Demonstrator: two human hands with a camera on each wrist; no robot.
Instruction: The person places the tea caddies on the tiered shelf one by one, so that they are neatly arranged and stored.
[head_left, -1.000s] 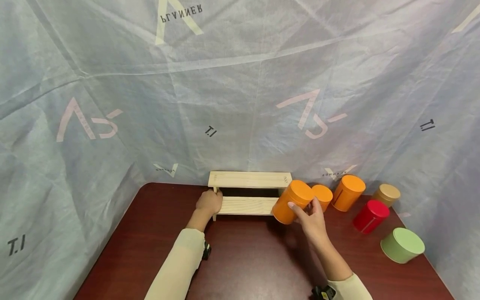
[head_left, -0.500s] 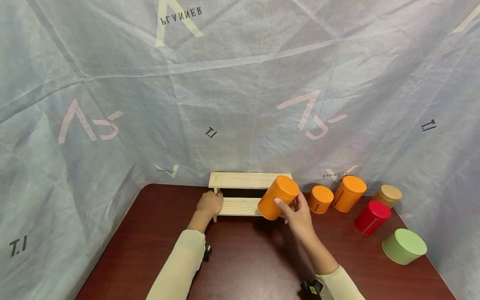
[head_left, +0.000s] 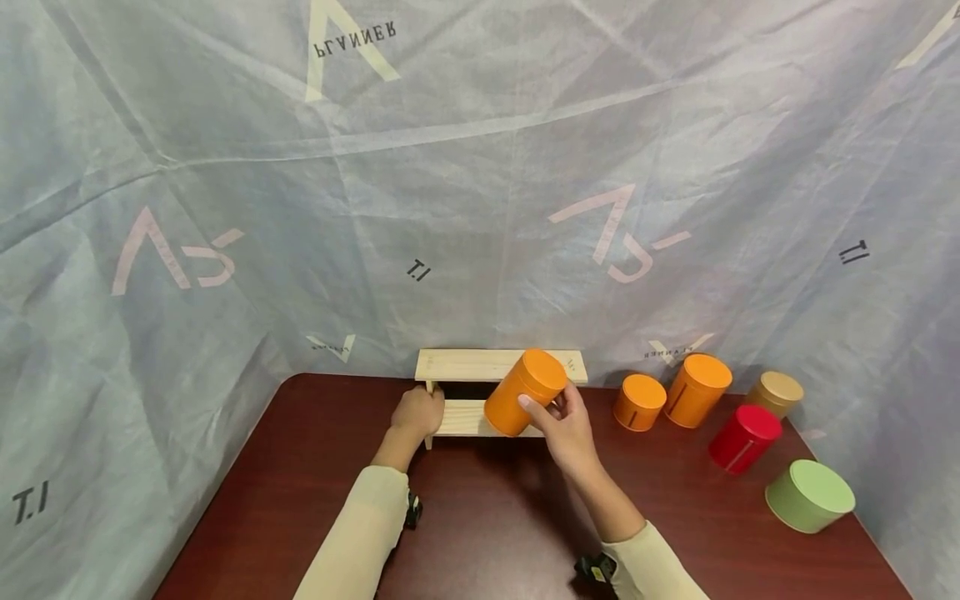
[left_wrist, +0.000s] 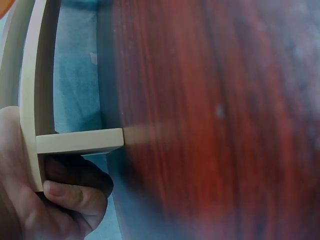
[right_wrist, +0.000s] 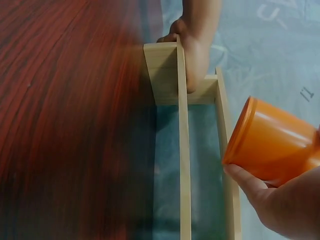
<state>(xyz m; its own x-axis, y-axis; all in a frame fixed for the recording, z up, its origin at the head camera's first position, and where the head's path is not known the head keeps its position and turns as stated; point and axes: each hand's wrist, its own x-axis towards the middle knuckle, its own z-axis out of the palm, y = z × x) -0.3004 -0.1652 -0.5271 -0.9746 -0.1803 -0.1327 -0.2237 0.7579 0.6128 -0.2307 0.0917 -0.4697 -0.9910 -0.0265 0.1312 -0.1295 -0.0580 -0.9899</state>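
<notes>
To your right, the dark red bench [head_left: 480, 533] holds a short round orange tin [head_left: 640, 403], a tall round orange tin [head_left: 697, 392], a round gold tin [head_left: 776, 392], a round red tin [head_left: 745, 439] and a wide pale-green tin [head_left: 810, 497]. Grey printed cloth [head_left: 480, 208] hangs behind.

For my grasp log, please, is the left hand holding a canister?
No, the left hand grips one end of the wooden rack.

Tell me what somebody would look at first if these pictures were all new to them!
Probably the shiny orange can in the person's right hand, covering part of the pale wooden rack in the head view. The left hand grips that rack's left end. Next, maybe the bright red can and light green tin, over on the table's right side.
</notes>
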